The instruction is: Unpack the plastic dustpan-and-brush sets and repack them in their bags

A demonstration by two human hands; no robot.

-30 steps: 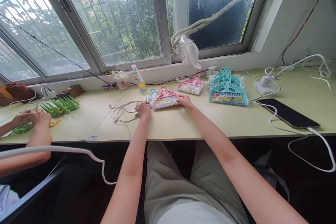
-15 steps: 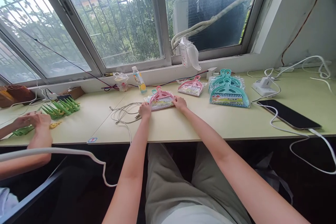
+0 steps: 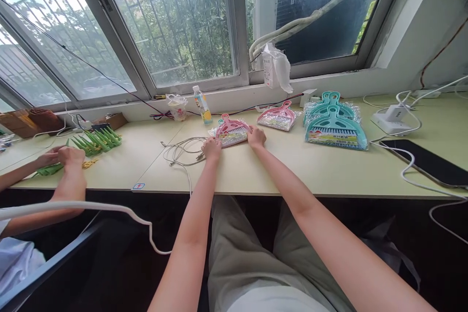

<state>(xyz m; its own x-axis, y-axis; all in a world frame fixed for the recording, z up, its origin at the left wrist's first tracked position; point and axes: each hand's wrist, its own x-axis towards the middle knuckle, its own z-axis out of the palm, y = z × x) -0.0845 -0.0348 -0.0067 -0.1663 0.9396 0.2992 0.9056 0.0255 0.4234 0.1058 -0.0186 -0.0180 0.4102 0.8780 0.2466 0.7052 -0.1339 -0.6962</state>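
Observation:
A pink dustpan-and-brush set point(image 3: 233, 132) in clear wrapping lies on the table in front of me, its handle end pointing toward the window. Its near left corner is gripped by my left hand point(image 3: 212, 148), with the fingers closed. My right hand point(image 3: 257, 137) closes on the right end of the same set. Farther back and to the right lies another wrapped pink set point(image 3: 278, 117). Several turquoise sets point(image 3: 335, 129) overlap in a pile beyond my right hand.
Beside my left hand lies a tangled cable point(image 3: 179, 152). A drink bottle point(image 3: 202, 105) stands by the window. On the right are a phone point(image 3: 426, 161) and a white power adapter point(image 3: 393, 119) with cords. At left, another person's hands point(image 3: 68, 156) work near green strips point(image 3: 98, 141).
The whole view has shifted, so things on the table appear farther right. Both my hands keep hold of the pink set, which hardly moves on the table.

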